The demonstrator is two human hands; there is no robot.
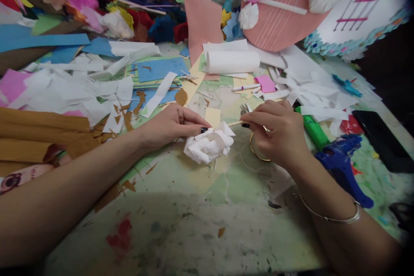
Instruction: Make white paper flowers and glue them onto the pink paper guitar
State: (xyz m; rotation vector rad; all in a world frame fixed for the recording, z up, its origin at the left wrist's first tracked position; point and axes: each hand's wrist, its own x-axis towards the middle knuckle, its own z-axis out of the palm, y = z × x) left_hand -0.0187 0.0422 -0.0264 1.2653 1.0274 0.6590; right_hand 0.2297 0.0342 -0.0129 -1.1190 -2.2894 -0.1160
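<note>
A white paper flower point(209, 143) sits on the end of a thin wooden stick point(235, 123), just above the stained green table point(194, 224). My left hand point(171, 125) is closed, its thumb and fingers pinching the flower's petals from the left. My right hand point(274, 131) is closed on the stick's other end, pinched between thumb and forefinger. A gold ring-shaped hoop point(255, 152) lies under my right hand. A silver bangle point(330, 216) circles my right wrist.
A blue glue gun point(343, 166) and a green marker point(314, 131) lie right of my right hand, a black phone point(378, 136) further right. Paper scraps point(97, 90), a white paper roll point(232, 61), a pen point(245, 87) and brown corrugated sheets point(35, 133) crowd the back and left. Decorated boards point(287, 8) stand behind.
</note>
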